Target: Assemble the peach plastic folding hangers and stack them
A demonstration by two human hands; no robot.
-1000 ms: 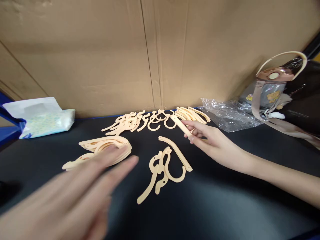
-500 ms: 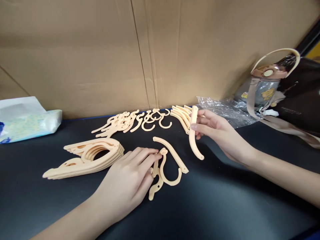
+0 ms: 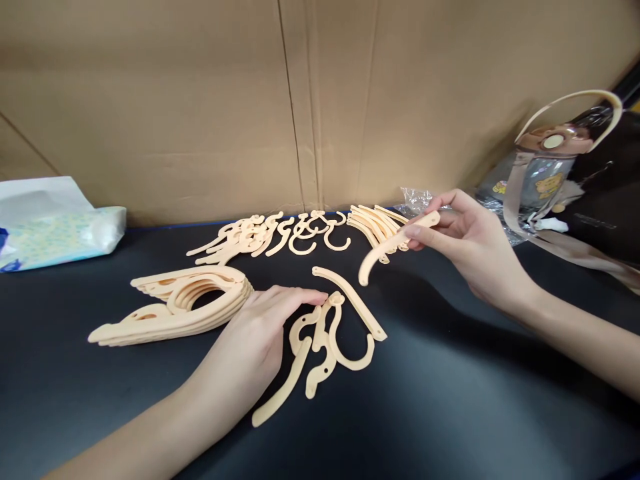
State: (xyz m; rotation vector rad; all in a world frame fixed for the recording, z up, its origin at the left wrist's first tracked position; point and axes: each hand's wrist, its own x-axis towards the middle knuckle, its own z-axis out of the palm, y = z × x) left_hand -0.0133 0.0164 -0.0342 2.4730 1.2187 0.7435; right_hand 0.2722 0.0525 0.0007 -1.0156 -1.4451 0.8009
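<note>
My right hand (image 3: 463, 243) pinches a curved cream arm piece (image 3: 393, 247) between thumb and fingers, raised over the table's right part. My left hand (image 3: 270, 320) rests at the centre, its fingertips touching the top of some loose cream parts; whether it grips any is hidden. Among these parts are a hook piece (image 3: 356, 363), a short curved piece (image 3: 320, 373) and a long arm piece (image 3: 285, 393) lying toward me. Another arm piece (image 3: 353, 300) lies just right of the hook. Left of my left hand sits a stack of folded cream hangers (image 3: 175, 327).
Along the back lie a pile of small cream parts (image 3: 245, 237), several hooks (image 3: 336, 245) and a bundle of arm pieces (image 3: 373, 223). A tissue pack (image 3: 60, 237) is at the left. A strapped bottle (image 3: 547, 173) and clear plastic (image 3: 415, 199) are at the right.
My right hand has turned the arm piece from nearly upright to a slant and moved a little right. My left hand's fingers have drawn together, uncovering more of the parts beneath.
</note>
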